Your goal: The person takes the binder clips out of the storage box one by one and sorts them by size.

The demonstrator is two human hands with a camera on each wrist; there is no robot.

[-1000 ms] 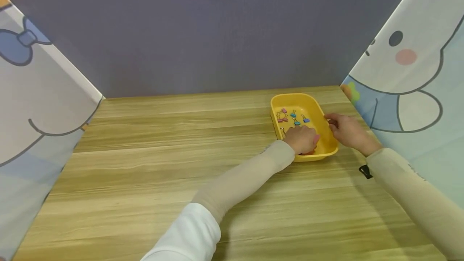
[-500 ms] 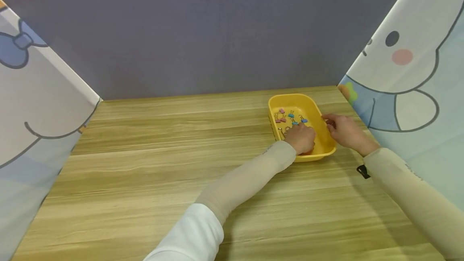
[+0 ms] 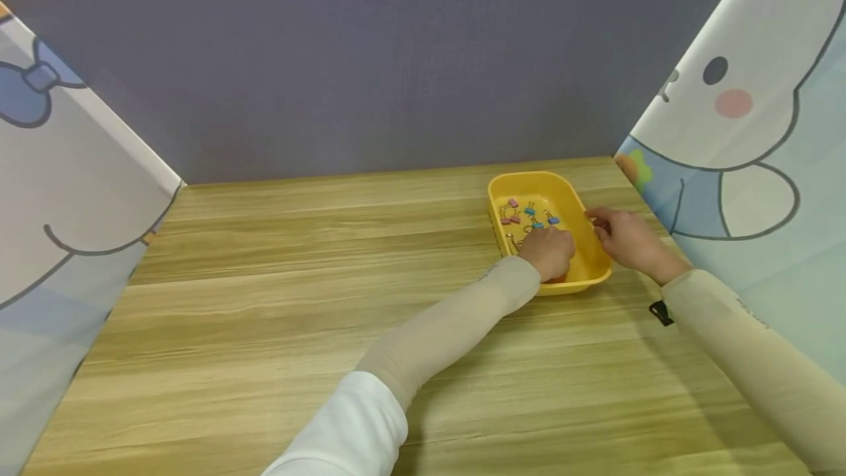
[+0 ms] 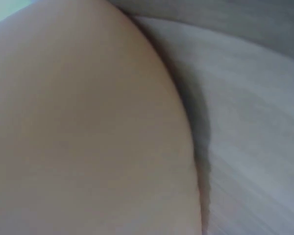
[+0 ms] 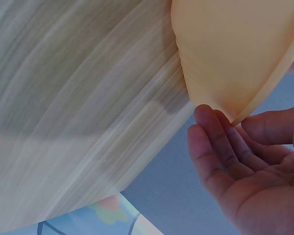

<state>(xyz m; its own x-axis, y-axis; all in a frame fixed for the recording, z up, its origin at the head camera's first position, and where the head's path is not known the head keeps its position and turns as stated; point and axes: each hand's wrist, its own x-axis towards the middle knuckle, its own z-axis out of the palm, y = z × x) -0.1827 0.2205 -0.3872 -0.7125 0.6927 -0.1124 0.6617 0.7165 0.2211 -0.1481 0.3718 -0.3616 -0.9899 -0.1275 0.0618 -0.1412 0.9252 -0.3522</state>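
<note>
A yellow plastic tray (image 3: 584,263) stands at the table's back right, with several small binder clips inside. Pink clips (image 3: 510,220) lie along its left side, with teal ones (image 3: 536,223) and a blue one (image 3: 551,218) near the middle. My left hand (image 3: 548,250) reaches down into the tray's near part, knuckles up. Its fingertips are hidden, so I cannot tell what they hold; a bit of red shows just below the hand. My right hand (image 3: 628,239) pinches the tray's right rim between thumb and fingers, as the right wrist view shows on the tray wall (image 5: 235,49).
A small black buckle-like piece (image 3: 661,312) lies by the right forearm on the wooden table (image 3: 297,300). A grey panel (image 3: 396,65) rises behind, and cartoon-printed sheets (image 3: 747,153) flank both sides. Skin and table fill the left wrist view, blurred.
A pink piece that showed beside my left hand one second ago is out of sight. The left hand has shifted slightly within the tray; the right hand keeps its place on the rim.
</note>
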